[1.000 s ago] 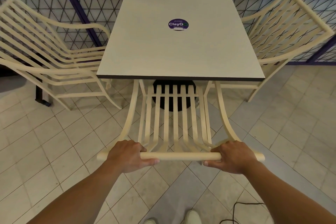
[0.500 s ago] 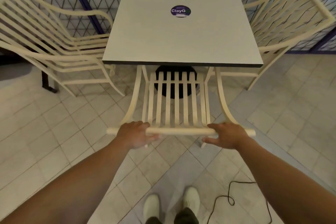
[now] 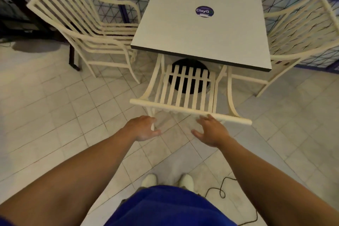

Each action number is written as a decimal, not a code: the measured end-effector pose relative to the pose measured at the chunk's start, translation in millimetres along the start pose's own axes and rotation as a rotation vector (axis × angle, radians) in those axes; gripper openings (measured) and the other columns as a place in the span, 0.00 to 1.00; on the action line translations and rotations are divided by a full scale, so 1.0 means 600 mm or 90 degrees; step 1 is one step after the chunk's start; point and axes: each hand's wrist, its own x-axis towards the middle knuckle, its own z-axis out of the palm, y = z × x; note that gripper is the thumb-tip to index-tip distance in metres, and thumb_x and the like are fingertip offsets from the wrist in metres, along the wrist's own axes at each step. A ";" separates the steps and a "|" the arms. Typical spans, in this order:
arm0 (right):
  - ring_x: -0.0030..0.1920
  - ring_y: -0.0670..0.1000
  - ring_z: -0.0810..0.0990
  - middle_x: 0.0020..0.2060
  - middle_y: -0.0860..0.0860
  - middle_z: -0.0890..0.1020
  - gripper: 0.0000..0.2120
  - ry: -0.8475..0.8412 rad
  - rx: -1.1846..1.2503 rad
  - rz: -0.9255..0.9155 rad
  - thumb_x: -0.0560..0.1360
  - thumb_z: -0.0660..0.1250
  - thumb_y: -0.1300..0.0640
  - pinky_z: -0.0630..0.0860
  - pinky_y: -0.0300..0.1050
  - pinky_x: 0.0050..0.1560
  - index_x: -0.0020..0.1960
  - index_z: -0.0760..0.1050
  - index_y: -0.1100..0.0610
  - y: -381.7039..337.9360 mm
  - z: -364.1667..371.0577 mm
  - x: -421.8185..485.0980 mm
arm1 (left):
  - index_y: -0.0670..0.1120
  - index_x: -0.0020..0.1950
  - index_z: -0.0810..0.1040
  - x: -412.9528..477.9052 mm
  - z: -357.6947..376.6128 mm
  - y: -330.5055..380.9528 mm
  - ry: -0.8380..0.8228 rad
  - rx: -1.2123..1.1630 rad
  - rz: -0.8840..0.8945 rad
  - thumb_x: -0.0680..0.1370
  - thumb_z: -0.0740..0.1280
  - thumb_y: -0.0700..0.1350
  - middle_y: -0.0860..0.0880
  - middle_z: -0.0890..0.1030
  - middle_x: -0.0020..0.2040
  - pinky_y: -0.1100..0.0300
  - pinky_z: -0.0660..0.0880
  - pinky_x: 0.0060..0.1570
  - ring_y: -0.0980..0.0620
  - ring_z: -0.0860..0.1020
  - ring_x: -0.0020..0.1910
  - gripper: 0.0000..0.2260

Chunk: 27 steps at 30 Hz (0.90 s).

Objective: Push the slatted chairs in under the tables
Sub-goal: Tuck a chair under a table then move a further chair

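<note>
So the near chair looks pretty much parked: its seat is under the near edge of the table, the arms run in below the top, and only the slatted back and the top rail stick out on the near side. My guess is that's as deep as it goes, since the round black base sits right behind the slats and would block the legs. Both hands are open with loose, spread fingers and grip nothing. The left hand hangs just short of the rail, clear of it. The right hand has its fingertips right at the rail's lower edge, and I honestly can't tell if they touch. Palms face the chair, which makes sense for shoving a backrest forward rather than lifting it. The left chair and right chair flank the table, each facing inward with its front at the table's side edge. How far under they reach I can't tell, so I'd check those next, and the left one looks like it has more room to go. A round sticker sits on the far part of the tabletop. One thing to watch is the black cable on the floor near the person's right foot, which could be an easy trip when stepping sideways to the next chair.
</note>
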 end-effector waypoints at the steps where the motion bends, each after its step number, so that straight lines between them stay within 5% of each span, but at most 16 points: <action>1: 0.75 0.56 0.66 0.75 0.53 0.70 0.31 -0.008 0.007 -0.015 0.80 0.60 0.38 0.67 0.56 0.73 0.77 0.66 0.54 -0.014 0.004 0.000 | 0.52 0.81 0.62 -0.013 0.007 -0.004 0.000 -0.010 -0.015 0.78 0.60 0.70 0.49 0.66 0.80 0.48 0.71 0.67 0.46 0.68 0.75 0.37; 14: 0.72 0.56 0.70 0.74 0.55 0.70 0.36 -0.259 -0.138 -0.191 0.78 0.60 0.33 0.67 0.51 0.72 0.76 0.67 0.56 -0.204 0.066 0.083 | 0.51 0.80 0.64 -0.188 0.131 -0.108 0.017 -0.238 -0.227 0.80 0.61 0.66 0.50 0.68 0.78 0.49 0.67 0.71 0.47 0.68 0.74 0.33; 27: 0.71 0.55 0.72 0.72 0.54 0.73 0.36 -0.290 -0.181 -0.248 0.78 0.60 0.33 0.69 0.51 0.71 0.75 0.69 0.58 -0.543 0.154 0.161 | 0.50 0.79 0.66 -0.320 0.179 -0.391 0.066 -0.387 -0.295 0.81 0.63 0.63 0.49 0.73 0.74 0.54 0.69 0.69 0.49 0.72 0.71 0.30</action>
